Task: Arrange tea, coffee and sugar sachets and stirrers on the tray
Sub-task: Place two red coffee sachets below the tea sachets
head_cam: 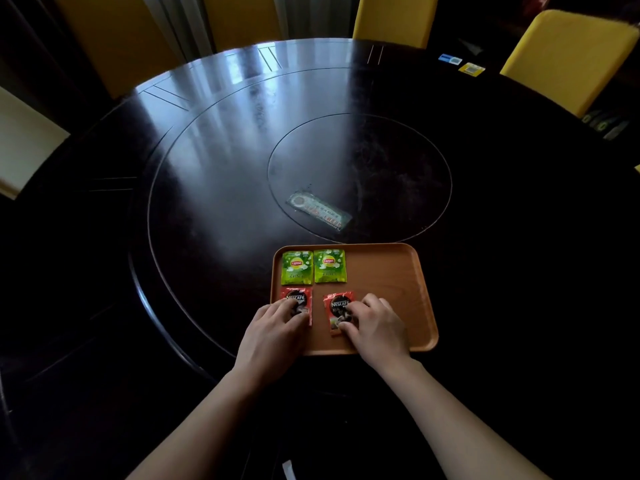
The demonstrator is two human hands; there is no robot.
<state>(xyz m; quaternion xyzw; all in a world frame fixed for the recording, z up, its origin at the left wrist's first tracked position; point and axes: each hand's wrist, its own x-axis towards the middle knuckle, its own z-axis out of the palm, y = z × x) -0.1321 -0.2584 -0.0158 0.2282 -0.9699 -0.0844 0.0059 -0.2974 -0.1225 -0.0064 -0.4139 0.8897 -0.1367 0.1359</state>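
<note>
An orange-brown tray (391,271) lies on the dark round table. Two green Lipton tea sachets (296,267) (329,266) sit side by side in its far left corner. Below them lie two red Nescafé coffee sachets. My left hand (273,329) rests its fingertips on the left coffee sachet (294,296). My right hand (375,325) pinches the right coffee sachet (337,308), thumb at its near edge and fingers on its top; that sachet is slightly tilted. No sugar sachets or stirrers are in view.
A flat clear-wrapped packet (318,211) lies on the table's inner disc beyond the tray. Yellow chairs (568,57) stand around the far side. Small cards (460,64) lie at the far right edge. The tray's right half is bare wood.
</note>
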